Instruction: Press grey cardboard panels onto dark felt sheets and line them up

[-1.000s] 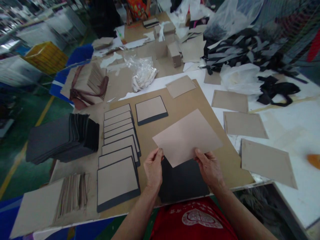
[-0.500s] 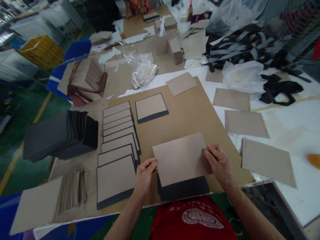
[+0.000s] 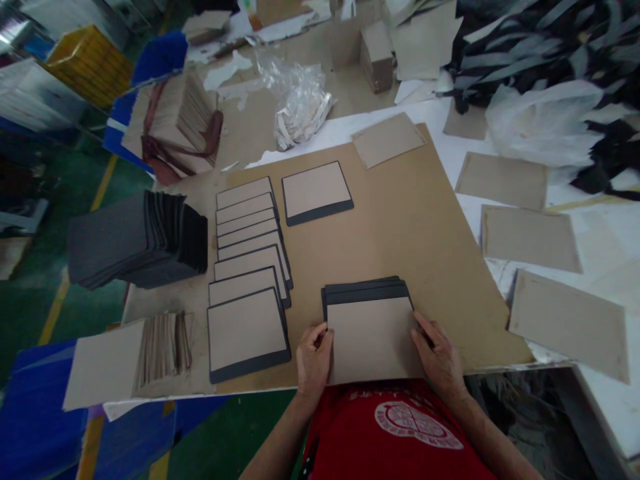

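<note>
A beige board [image 3: 373, 340] lies over a small stack of black sheets [image 3: 367, 290] at the near table edge, their black strips showing beyond its far side. My left hand [image 3: 315, 353] pinches the board's left edge, and my right hand [image 3: 437, 350] grips its right edge. Left of them, a column of overlapping black-edged beige boards [image 3: 247, 333] runs away from me. One more black-edged board [image 3: 317, 192] lies apart, farther back.
At the left stand a thick pile of black sheets [image 3: 135, 240] and a row of beige boards [image 3: 105, 367]. Loose boards [image 3: 570, 320] lie along the right. Farther back are a plastic bag [image 3: 303, 110], strapped boards [image 3: 175, 127] and black strips [image 3: 550, 53].
Both hands have lowered the beige board toward me onto the black sheets, so the black now shows at its far side. The view has shifted down and nearer the table.
</note>
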Tool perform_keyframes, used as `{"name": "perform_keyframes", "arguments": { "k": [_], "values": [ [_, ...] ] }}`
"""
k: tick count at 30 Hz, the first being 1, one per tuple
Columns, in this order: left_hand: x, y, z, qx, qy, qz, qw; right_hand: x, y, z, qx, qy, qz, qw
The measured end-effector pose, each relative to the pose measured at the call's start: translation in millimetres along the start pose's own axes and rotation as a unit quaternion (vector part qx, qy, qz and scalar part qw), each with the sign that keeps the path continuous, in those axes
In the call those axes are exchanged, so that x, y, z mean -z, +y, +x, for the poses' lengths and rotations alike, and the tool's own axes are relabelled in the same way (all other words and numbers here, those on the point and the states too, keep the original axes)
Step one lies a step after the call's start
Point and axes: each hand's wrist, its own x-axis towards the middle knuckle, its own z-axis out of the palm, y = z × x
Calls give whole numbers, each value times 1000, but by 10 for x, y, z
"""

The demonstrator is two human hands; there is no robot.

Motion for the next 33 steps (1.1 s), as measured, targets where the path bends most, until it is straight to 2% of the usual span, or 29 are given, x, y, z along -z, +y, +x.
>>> {"name": "perform_keyframes", "arguments": {
  "k": [6, 15, 33],
  "values": [
    [-51, -49, 95, -15, 24, -12, 1000, -72, -58, 86, 25, 21, -1, 999],
    [-140, -81, 217, -37, 28, -17, 999, -176, 42, 154, 42, 42, -5, 998],
    [-212, -143, 222, -71, 36, 29, 996, -212, 94, 195, 39, 50, -13, 998]
  ]
}}
